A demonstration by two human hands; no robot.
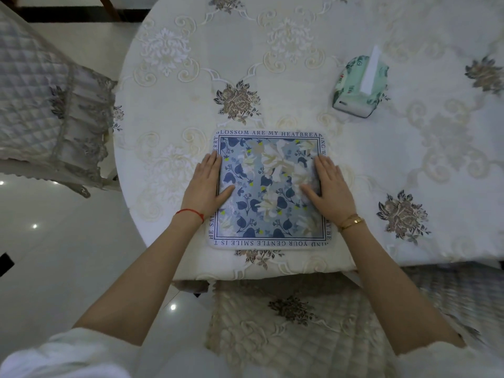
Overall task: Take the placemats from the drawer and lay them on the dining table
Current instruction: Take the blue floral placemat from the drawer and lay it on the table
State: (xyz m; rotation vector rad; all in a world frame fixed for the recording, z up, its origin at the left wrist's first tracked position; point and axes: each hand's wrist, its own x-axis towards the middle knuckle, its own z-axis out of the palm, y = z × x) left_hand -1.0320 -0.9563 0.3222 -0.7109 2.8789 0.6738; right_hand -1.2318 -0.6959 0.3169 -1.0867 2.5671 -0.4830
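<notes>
Palms flat: left hand [206, 184] and right hand [328, 189], fingers together, press placemat [268, 190] at centre frame; smooth outward, square it to the table [300, 50] edge.

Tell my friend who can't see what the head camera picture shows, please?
Two hands, left hand and right hand, press flat on a blue flowered placemat near the edge of a round table with an embroidered cloth. A green tissue pack sits farther back on the right.
</notes>
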